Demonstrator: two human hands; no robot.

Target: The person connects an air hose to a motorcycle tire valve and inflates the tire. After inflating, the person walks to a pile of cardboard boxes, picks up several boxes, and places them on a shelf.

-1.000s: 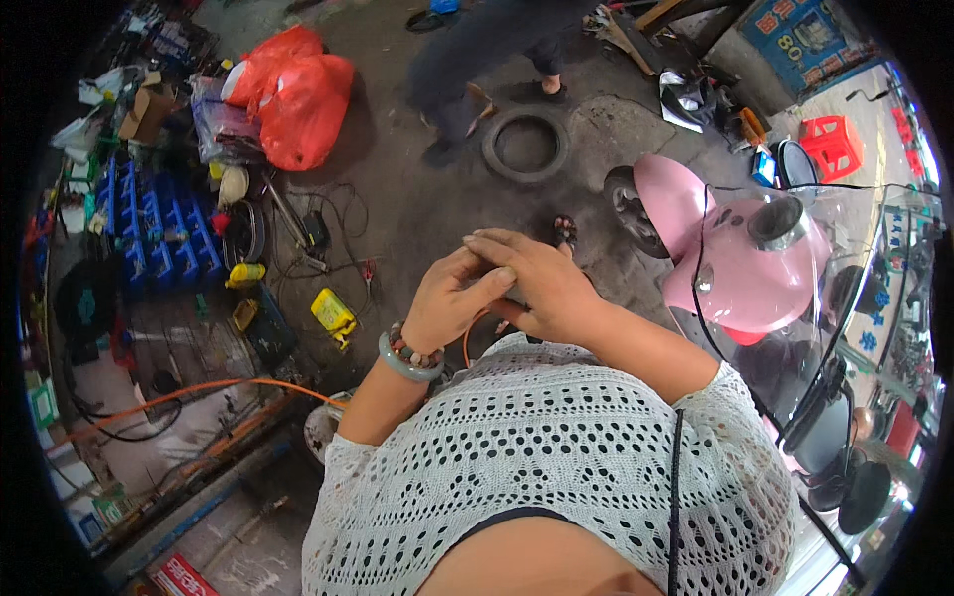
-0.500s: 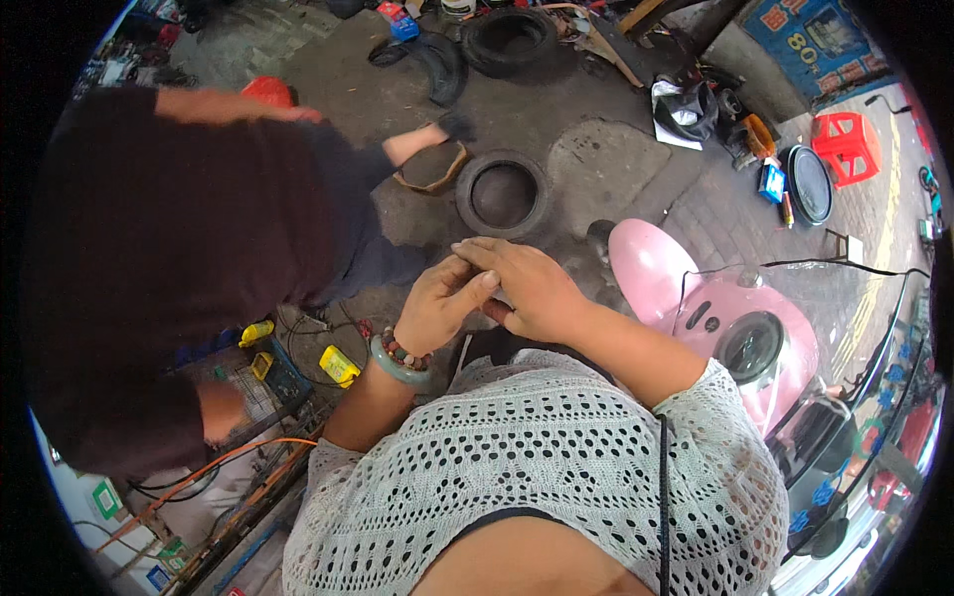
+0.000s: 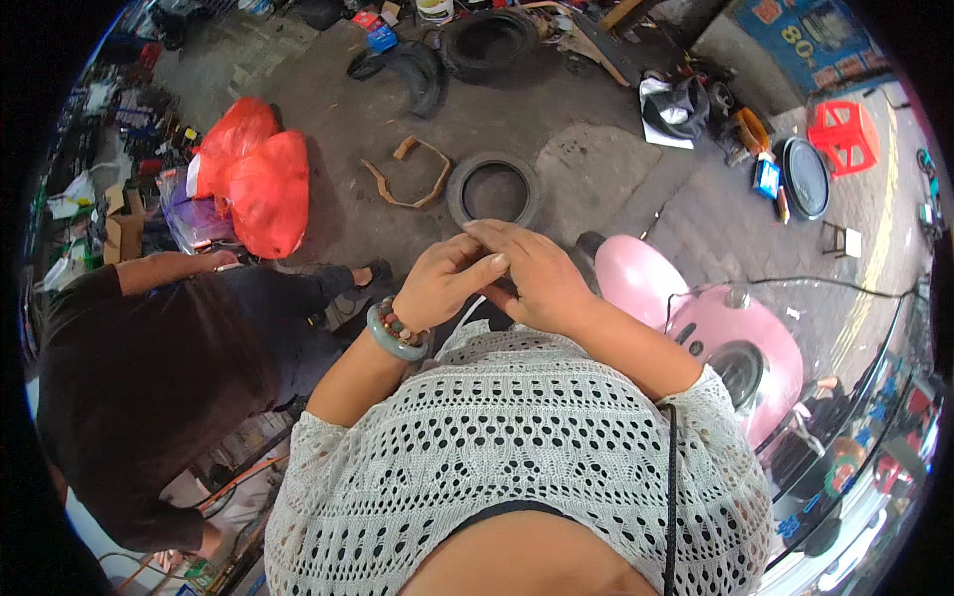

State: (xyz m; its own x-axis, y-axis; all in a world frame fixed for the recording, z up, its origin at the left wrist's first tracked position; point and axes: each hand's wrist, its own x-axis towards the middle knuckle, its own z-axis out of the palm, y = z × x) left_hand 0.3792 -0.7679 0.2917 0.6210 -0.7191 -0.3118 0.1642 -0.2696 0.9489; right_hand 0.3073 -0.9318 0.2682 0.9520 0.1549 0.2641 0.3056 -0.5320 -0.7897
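My left hand (image 3: 447, 283), with a bead bracelet and pale bangle at the wrist, and my right hand (image 3: 537, 273) are clasped in front of my body. Their fingers are closed over each other; whether anything sits between the palms is hidden. Just beyond them a tyre (image 3: 493, 162) lies flat on the concrete floor. To the right of my right hand stands a pink scooter (image 3: 636, 278) with a clear screen and trailing dark cord. Below my arms is my white openwork knit top (image 3: 517, 417).
A co-worker (image 3: 149, 368) in dark clothing bends at the left beside cluttered racks. Red bags (image 3: 266, 189), a curved brown strip (image 3: 425, 199) and more tyres (image 3: 487, 40) lie farther off. At the right are a red stool (image 3: 843, 139) and a black round tray (image 3: 805, 179).
The co-worker has crossed from the far middle to the left, uncovering the red bags and brown strip. My view has shifted, moving the scooter lower. My hands stay clasped.
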